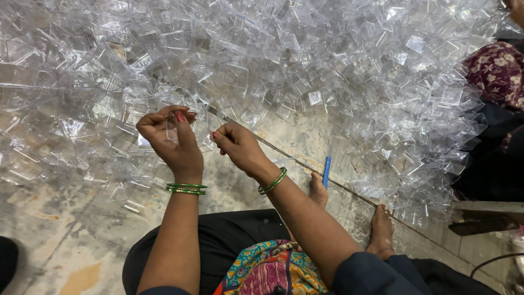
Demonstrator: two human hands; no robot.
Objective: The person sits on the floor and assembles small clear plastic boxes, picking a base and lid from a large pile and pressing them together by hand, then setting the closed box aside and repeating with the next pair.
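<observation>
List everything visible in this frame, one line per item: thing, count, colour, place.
clear plastic pieces: too many to count, transparent, heaped over the floor ahead and to the right
clear piece: one, transparent, held up in the left hand
floor: one, grey and stained, under everything
blue stick: one, blue, on the floor by the foot
another person's floral sleeve: one, maroon with pale flowers, far right
bangles: several, green, both wrists
bare feet: two, lower right of centre
left hand: closed on the clear piece
right hand: pinched shut beside the left; contents unclear
</observation>
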